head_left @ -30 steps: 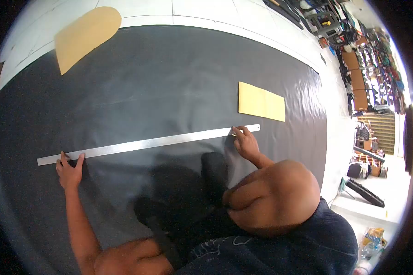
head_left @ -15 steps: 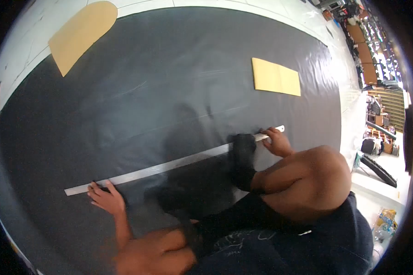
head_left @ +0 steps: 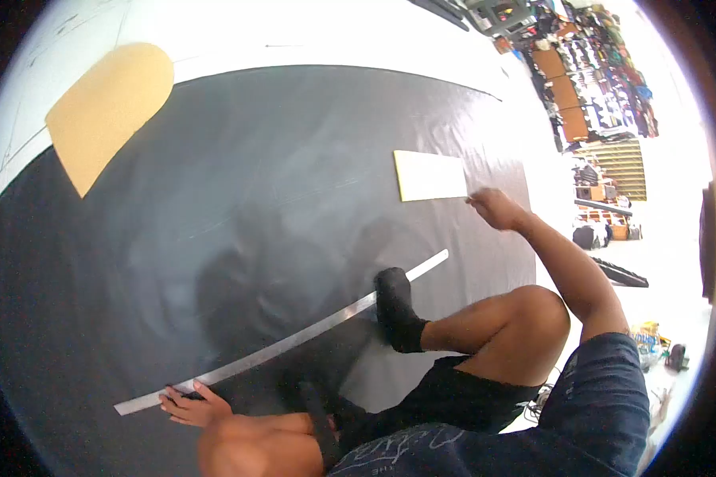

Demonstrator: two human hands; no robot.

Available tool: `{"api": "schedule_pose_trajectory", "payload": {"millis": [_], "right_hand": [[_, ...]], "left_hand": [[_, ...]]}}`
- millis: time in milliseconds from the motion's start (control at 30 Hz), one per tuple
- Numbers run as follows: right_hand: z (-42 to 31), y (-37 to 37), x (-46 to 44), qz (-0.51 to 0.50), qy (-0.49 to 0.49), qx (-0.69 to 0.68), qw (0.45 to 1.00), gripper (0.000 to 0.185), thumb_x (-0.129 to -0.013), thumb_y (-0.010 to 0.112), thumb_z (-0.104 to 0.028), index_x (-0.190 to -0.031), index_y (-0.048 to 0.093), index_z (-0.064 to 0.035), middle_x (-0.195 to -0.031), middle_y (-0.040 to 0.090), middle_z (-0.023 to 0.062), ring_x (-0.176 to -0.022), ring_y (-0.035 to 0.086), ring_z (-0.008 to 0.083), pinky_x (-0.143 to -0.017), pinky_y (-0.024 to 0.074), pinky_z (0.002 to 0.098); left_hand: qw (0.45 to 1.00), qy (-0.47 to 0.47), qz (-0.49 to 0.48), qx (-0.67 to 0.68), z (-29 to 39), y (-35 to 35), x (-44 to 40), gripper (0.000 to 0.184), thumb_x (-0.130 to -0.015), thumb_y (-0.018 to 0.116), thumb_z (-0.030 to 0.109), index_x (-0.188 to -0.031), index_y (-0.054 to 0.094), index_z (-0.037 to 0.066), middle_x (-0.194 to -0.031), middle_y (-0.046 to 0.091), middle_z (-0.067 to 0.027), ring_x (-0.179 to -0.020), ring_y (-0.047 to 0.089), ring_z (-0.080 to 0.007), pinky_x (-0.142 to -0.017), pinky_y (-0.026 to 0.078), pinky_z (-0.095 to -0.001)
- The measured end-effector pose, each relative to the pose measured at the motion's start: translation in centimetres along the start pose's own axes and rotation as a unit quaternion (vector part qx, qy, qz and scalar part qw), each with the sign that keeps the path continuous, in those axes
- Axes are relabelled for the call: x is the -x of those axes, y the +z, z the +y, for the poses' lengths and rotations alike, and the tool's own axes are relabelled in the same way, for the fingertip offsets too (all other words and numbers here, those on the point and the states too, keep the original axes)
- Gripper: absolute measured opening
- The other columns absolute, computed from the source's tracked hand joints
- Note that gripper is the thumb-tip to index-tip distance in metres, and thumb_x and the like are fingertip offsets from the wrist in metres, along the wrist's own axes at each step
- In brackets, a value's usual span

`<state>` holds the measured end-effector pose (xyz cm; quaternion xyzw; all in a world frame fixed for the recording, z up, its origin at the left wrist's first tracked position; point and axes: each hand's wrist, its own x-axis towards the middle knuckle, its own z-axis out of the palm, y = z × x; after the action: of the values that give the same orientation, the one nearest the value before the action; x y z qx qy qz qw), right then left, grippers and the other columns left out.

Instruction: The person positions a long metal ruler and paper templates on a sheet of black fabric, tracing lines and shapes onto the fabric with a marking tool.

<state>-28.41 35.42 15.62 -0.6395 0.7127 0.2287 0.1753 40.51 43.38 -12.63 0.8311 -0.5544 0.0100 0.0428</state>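
A long metal ruler (head_left: 294, 340) lies slantwise across a large black sheet (head_left: 239, 159) that looks like vinyl or leather. My left hand (head_left: 195, 405) rests near the ruler's left end with its fingers spread over the edge. My foot in a black sock (head_left: 395, 306) is on the ruler toward its right end. Away from the ruler, my right hand (head_left: 497, 208) is closed in a pinch at the lower right corner of a yellow rectangular piece (head_left: 431, 176). Whatever is between those fingertips, if anything, is too small to make out.
A tan piece with one rounded end (head_left: 113, 111) lies over the sheet's upper left edge, partly on the white floor (head_left: 239, 40). Shelves packed with goods (head_left: 585, 71) stand far off at the upper right. A plastic bag (head_left: 648, 338) lies at the right.
My right hand has left the ruler's right end and moved up to the yellow rectangle's corner. My left hand stays on the ruler. The camera view has shifted.
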Motion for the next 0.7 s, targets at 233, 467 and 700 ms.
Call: {"api": "schedule_pose_trajectory", "payload": {"millis": [233,467,700], "right_hand": [[-2.8,-3.9,-6.5,0.052,0.096,-0.131,0.985,0.032,-0.09,0.065,-0.026,-0.111,0.069,-0.002,-0.112,0.068,0.0198,-0.108,0.063,0.0357,-0.094,0.0481,0.0462],[2.5,6.8,-14.8,0.021,0.023,-0.019,0.999,0.08,-0.08,0.079,-0.045,-0.144,0.047,-0.0099,-0.145,0.048,0.0175,-0.128,0.053,0.037,-0.104,0.0461,0.0465],[5.4,8.7,-19.1,0.003,0.01,-0.053,0.999,0.108,-0.065,0.086,-0.057,-0.15,0.037,-0.0112,-0.149,0.042,0.0189,-0.134,0.046,0.0379,-0.107,0.0445,0.0489]], "left_hand": [[1.0,-0.004,-0.023,-0.018,0.6,-1.2,-0.4,0.067,-0.1,0.044,0.054,-0.149,0.04,0.007,-0.159,0.028,-0.0168,-0.148,0.024,-0.0377,-0.118,0.018,-0.0608],[1.0,0.018,0.015,0.018,-0.7,0.3,-0.2,0.068,-0.102,0.042,0.053,-0.152,0.035,0.007,-0.159,0.027,-0.0203,-0.148,0.021,-0.0415,-0.116,0.018,-0.0634],[0.989,-0.08,-0.095,0.085,-4.5,-7.2,3.2,0.068,-0.102,0.048,0.047,-0.152,0.035,0.002,-0.16,0.021,-0.0262,-0.149,0.021,-0.042,-0.118,0.021,-0.0548]]}}
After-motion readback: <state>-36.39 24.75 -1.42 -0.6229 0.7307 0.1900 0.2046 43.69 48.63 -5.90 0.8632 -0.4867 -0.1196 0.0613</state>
